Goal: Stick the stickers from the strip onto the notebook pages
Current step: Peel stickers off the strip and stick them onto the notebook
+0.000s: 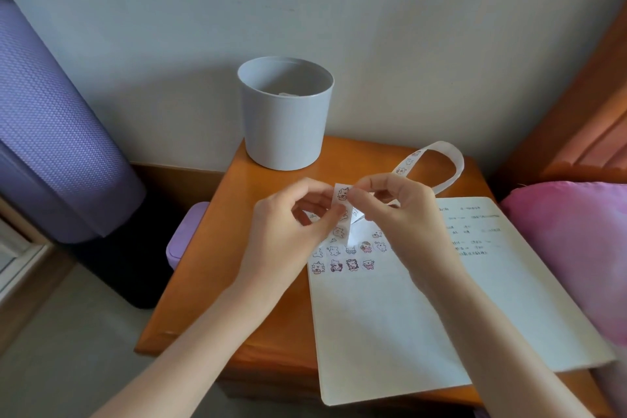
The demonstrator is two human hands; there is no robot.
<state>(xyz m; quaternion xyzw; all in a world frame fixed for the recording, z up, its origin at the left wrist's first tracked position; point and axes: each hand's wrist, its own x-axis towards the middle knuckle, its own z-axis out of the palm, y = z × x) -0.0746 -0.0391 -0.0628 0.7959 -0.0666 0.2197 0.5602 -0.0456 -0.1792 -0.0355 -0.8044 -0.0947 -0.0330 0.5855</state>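
Above the far left corner of the open notebook (390, 322), the person's left hand (288, 224) pinches the sticker strip (341, 210), whose held length runs upright. The right hand (393, 210), close beside, pinches at the top sticker (342, 194), probably peeling it. The strip's tail loops away to the far right. Rows of stuck stickers lie directly below; the right hand is nearer the free page space.
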